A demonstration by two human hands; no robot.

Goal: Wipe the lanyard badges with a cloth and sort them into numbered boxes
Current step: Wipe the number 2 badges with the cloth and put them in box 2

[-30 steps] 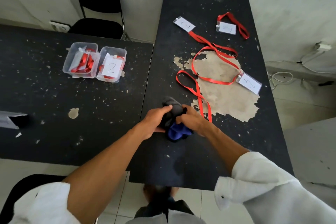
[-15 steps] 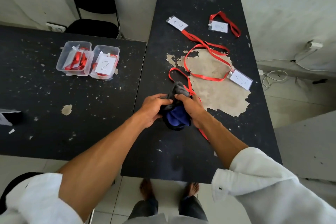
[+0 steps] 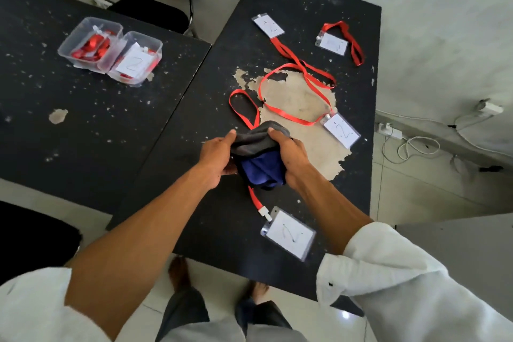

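Both hands clutch one bunched grey-and-blue cloth (image 3: 259, 166) above the right table (image 3: 305, 0). The left hand (image 3: 215, 159) curls round the cloth's left side and the right hand (image 3: 295, 159) round its right. On the left table (image 3: 97, 133) two clear boxes stand touching. The far box (image 3: 91, 43) holds red lanyards, and the near box (image 3: 136, 60) shows a paper marked 2. The nearest badge (image 3: 288, 233) lies flat by the right table's near edge, its red strap (image 3: 254, 200) passing under the cloth.
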